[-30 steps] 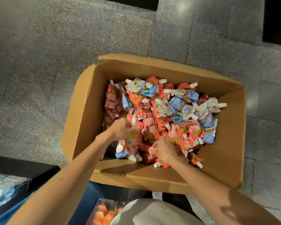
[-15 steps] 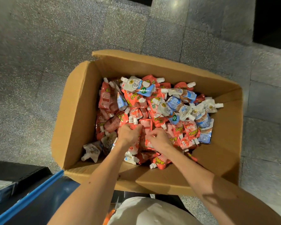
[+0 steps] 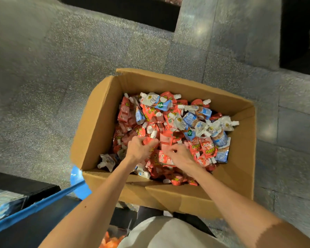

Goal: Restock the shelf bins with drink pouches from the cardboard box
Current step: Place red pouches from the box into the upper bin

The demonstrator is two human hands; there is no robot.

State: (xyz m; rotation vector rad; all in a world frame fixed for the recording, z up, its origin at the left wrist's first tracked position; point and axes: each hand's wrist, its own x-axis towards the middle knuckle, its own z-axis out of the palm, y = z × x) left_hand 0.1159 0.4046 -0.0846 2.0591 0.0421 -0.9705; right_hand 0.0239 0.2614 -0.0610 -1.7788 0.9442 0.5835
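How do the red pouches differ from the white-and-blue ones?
The red pouches fill the middle and near side of the box; white-and-blue pouches lie mostly far right. The red pouches outnumber the white-and-blue pouches. The left hand grips a red pouch, no white-and-blue one. Both have white spout caps.

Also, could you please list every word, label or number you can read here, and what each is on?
On the red spouted drink pouches: yellow lettering, too blurred to read.
On the white and blue spouted drink pouches: grey lettering and a green badge, too blurred to read.
On the brown cardboard box: no print in view.
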